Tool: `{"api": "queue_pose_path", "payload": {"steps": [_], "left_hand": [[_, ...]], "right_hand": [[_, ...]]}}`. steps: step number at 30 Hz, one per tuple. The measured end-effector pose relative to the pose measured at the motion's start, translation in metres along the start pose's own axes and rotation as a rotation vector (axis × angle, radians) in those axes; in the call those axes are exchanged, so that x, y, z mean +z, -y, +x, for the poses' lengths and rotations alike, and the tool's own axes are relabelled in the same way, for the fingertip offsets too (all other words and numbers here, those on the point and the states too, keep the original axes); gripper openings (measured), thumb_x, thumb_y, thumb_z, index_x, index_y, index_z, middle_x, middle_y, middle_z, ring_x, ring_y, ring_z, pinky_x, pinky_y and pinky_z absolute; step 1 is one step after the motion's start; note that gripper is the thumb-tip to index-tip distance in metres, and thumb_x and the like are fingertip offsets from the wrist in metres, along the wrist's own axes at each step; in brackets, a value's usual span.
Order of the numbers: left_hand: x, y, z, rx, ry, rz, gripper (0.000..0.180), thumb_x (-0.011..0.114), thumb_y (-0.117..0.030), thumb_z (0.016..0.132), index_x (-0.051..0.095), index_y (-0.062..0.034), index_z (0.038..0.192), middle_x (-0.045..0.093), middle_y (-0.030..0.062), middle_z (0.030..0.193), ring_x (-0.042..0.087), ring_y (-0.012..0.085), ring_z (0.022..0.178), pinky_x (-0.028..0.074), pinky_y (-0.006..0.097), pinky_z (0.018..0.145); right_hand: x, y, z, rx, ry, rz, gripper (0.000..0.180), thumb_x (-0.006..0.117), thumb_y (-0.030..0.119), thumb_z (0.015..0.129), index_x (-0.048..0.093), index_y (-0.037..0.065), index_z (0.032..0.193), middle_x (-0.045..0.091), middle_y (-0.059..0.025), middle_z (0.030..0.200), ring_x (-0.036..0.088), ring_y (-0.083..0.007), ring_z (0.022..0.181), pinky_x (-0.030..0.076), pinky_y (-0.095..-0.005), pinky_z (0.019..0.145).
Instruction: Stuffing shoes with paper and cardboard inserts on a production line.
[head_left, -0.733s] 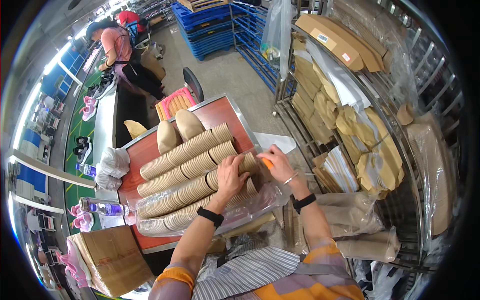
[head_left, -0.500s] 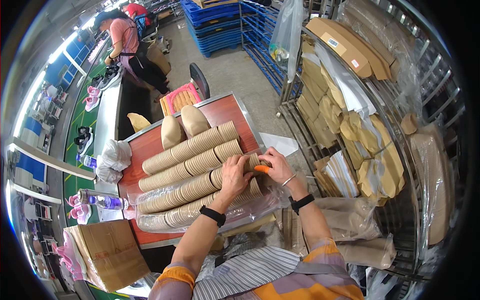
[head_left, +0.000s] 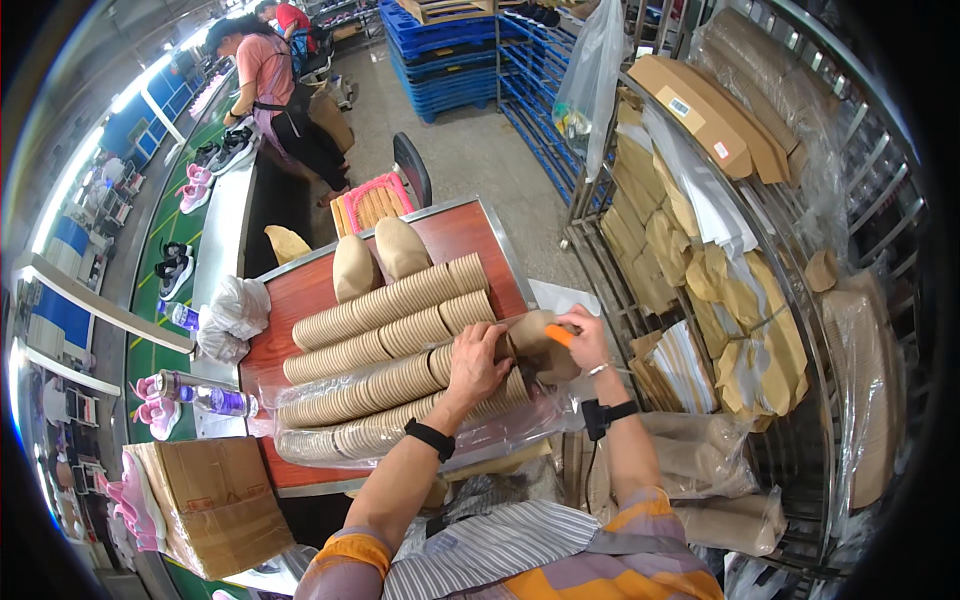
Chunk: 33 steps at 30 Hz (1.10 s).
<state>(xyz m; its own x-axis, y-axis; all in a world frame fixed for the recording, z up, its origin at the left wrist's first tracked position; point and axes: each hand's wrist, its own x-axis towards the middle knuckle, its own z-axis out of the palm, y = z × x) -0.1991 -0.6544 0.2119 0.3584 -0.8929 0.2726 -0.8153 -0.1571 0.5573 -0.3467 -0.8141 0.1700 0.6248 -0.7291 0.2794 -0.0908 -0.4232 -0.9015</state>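
Nested brown moulded-paper shoe inserts lie in several long rows (head_left: 385, 300) across the red-brown tabletop (head_left: 320, 280). The nearer rows lie on or in clear plastic film (head_left: 470, 436). My left hand (head_left: 478, 365) is closed over the right end of one near row, fingers bent around it. Just to its right, my right hand (head_left: 585, 342) grips a single shoe insert (head_left: 538, 338), pulled out from the row's end. Something orange, like a finger cover, shows on a right-hand finger. Two loose shoe inserts (head_left: 403, 250) rest at the table's far side.
Left stand a cardboard box (head_left: 215, 505), a plastic bottle (head_left: 225, 402) and a white bundle (head_left: 235, 315). Shoes (head_left: 177, 268) sit on a green conveyor. On the right is a metal rack (head_left: 640, 335) of paper and wrapped inserts. A person (head_left: 268, 85) works farther off.
My right hand has moved right, drawing one shoe insert away from the row's end. My left hand stays on the row. The whole view has shifted slightly.
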Motion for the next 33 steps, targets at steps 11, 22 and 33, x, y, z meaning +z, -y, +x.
{"api": "queue_pose_path", "payload": {"steps": [11, 22, 33], "left_hand": [[-0.077, -0.058, 0.021, 0.372, -0.245, -0.286, 0.093, 0.076, -0.045, 0.060, 0.037, -0.0033, 0.134, 0.045, 0.0174, 0.128, 0.042, 0.0378, 0.117, 0.032, 0.047, 0.098], [-0.200, -0.060, -0.140, -0.189, -0.523, -0.553, 0.079, 0.077, -0.021, 0.054, 0.043, -0.0060, 0.124, 0.057, 0.0145, 0.107, 0.056, 0.0332, 0.098, 0.045, 0.041, 0.082], [-0.286, -0.074, -0.467, -0.503, -1.182, -0.662, 0.063, 0.083, -0.011, 0.060, 0.049, -0.0063, 0.113, 0.056, 0.0032, 0.104, 0.054, 0.0112, 0.097, 0.045, 0.027, 0.084]], "right_hand": [[-0.040, 0.159, 0.024, -0.069, 0.126, 0.090, 0.014, 0.066, -0.002, 0.068, 0.058, -0.007, 0.079, 0.049, -0.0050, 0.079, 0.049, -0.0154, 0.078, 0.040, -0.0258, 0.069], [0.116, 0.305, -0.052, -0.023, 0.648, 0.511, 0.009, 0.062, 0.006, 0.079, 0.055, 0.001, 0.075, 0.052, -0.0013, 0.086, 0.051, -0.0095, 0.083, 0.043, -0.0249, 0.077], [0.298, 0.413, -0.250, 0.141, 1.607, 0.760, 0.026, 0.064, 0.015, 0.085, 0.054, -0.002, 0.103, 0.059, -0.0051, 0.094, 0.055, -0.0108, 0.089, 0.043, -0.0225, 0.078]]}}
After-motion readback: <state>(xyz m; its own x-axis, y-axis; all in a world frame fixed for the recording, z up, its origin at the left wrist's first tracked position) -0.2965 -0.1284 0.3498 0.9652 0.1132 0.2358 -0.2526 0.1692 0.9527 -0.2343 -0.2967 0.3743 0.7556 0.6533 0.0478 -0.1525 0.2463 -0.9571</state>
